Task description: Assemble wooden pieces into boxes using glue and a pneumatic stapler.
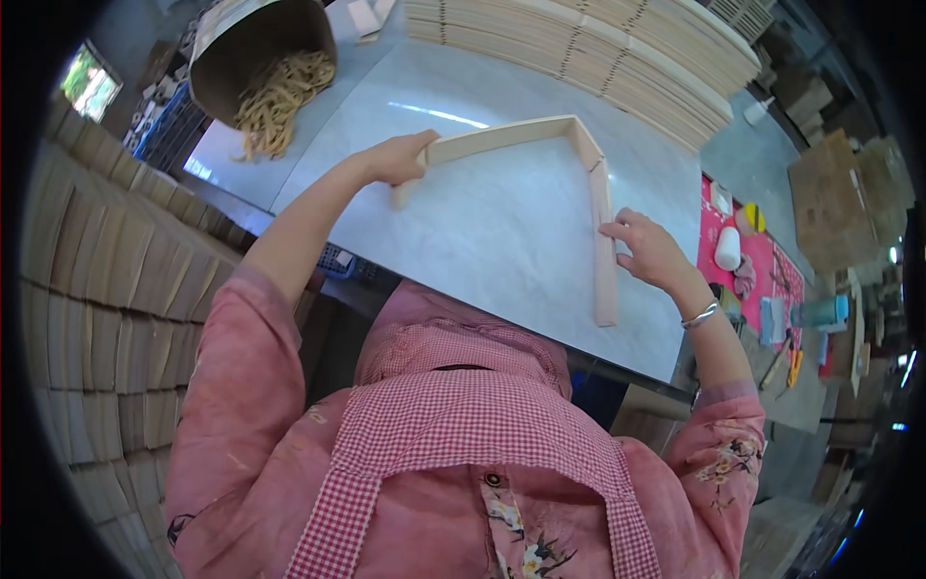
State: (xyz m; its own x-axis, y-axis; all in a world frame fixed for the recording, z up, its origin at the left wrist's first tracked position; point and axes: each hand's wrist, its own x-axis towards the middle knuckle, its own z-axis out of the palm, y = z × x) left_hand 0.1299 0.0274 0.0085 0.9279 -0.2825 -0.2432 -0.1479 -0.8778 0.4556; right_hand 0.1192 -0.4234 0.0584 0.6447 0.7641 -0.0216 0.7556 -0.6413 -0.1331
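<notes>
A pale wooden strip frame [511, 138], bent at its corners and with its near side unclosed, stands on edge on the glossy white-grey table [482, 232]. My left hand [397, 159] is closed around its left corner, where a short end piece points toward me. On the right, my right hand [648, 246] has its fingertips on the long side piece, which reaches toward the table's near edge. The thumb is beside that piece, lower than the fingers. A small angled piece joins the far side to the right side.
Stacked wooden strips [579, 48] line the table's back. A tipped container [260, 48] spills tan curled strips [285, 96] at the far left. On the right, a pink mat [762, 280] holds a white bottle [727, 248] and yellow tape roll [750, 218]. Wooden stacks [106, 251] stand left.
</notes>
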